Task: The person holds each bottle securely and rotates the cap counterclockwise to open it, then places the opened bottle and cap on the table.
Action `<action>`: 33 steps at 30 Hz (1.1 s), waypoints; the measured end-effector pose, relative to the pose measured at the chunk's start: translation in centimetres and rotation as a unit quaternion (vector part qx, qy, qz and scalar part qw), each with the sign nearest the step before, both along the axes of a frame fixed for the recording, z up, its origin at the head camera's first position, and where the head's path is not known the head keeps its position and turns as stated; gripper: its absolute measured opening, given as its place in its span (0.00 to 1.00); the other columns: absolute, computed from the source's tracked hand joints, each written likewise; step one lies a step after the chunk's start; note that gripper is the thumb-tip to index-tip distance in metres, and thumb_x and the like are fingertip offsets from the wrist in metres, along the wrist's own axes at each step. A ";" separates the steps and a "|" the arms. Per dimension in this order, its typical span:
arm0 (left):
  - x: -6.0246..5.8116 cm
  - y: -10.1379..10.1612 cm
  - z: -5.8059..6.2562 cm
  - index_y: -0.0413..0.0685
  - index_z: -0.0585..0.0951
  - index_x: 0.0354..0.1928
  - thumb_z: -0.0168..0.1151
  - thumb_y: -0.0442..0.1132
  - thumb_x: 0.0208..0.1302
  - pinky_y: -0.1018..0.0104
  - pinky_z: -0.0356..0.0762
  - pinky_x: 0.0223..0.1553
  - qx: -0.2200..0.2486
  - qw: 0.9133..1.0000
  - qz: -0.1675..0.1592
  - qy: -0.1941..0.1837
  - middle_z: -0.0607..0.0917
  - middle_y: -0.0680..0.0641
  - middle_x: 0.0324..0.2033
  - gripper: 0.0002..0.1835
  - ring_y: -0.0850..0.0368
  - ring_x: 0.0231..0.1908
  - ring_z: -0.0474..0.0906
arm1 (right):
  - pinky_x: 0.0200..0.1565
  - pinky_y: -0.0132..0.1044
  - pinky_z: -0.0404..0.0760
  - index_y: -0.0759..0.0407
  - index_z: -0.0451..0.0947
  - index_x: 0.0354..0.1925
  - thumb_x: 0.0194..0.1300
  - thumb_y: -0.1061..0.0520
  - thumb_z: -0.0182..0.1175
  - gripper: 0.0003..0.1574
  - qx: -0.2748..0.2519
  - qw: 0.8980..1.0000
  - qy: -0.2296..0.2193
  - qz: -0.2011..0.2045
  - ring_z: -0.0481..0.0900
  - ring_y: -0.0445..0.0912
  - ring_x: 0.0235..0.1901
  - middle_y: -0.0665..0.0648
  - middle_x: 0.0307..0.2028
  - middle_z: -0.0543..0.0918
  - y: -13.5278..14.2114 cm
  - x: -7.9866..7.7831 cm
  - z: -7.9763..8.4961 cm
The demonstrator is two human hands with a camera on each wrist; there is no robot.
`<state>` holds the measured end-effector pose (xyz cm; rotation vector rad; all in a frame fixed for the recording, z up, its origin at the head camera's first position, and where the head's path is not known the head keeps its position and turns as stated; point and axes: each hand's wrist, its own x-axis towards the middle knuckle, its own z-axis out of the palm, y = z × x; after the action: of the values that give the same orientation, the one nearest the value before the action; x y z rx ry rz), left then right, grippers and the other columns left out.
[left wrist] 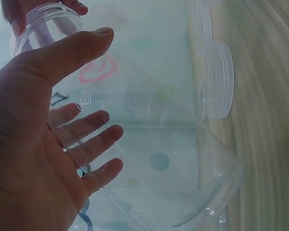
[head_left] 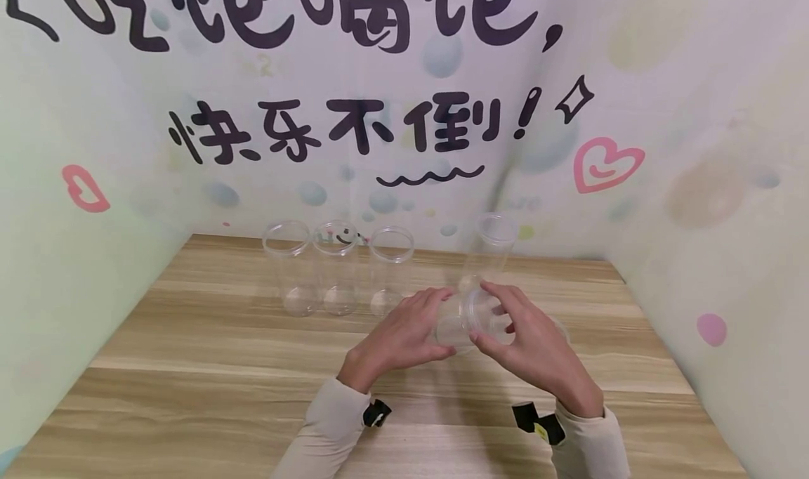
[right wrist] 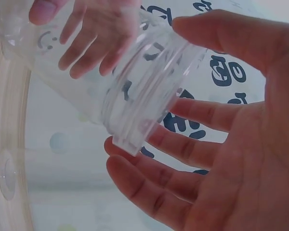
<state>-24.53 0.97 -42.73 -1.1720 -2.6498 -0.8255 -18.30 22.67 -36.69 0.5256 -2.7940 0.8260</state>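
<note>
Right hand (right wrist: 241, 159) at the ridged neck of a clear jar (right wrist: 94, 94), thumb on one side, fingers curled on the other; jar tilted, neck toward the right palm; left hand (right wrist: 106, 33) round the jar's body, fingers apart, partly seen through the plastic; white wall (right wrist: 86, 178) behind with dark lettering (right wrist: 180, 120) and a bluish dot (right wrist: 58, 143); wood table (right wrist: 9, 96) at left; clear round thing (right wrist: 7, 175) on it, near the edge meeting the wall, too blurred to name.
</note>
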 end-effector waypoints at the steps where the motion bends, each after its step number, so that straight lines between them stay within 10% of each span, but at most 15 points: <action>1: 0.1 -0.1 0.0 0.45 0.64 0.70 0.74 0.52 0.54 0.55 0.72 0.61 -0.003 1.000 0.000 -0.002 0.76 0.49 0.60 0.45 0.56 0.59 0.72 | 0.41 0.39 0.82 0.51 0.64 0.71 0.62 0.47 0.68 0.43 0.000 1.000 0.000 0.001 0.80 0.47 0.50 0.54 0.63 0.74 0.0 0.0 0.0; 33: 0.1 -7.7 0.6 0.43 0.64 0.70 0.75 0.57 0.51 0.51 0.69 0.64 0.056 0.991 0.092 -0.085 0.72 0.45 0.63 0.49 0.49 0.62 0.70 | 0.45 0.48 0.83 0.55 0.61 0.72 0.62 0.48 0.67 0.45 0.003 0.999 -0.032 -0.022 0.80 0.53 0.52 0.59 0.62 0.72 0.8 -0.3 -0.4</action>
<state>-24.41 -6.73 -42.14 -0.8511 -2.7509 -1.0657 -18.57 23.43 -37.12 0.4442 -2.8558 0.8392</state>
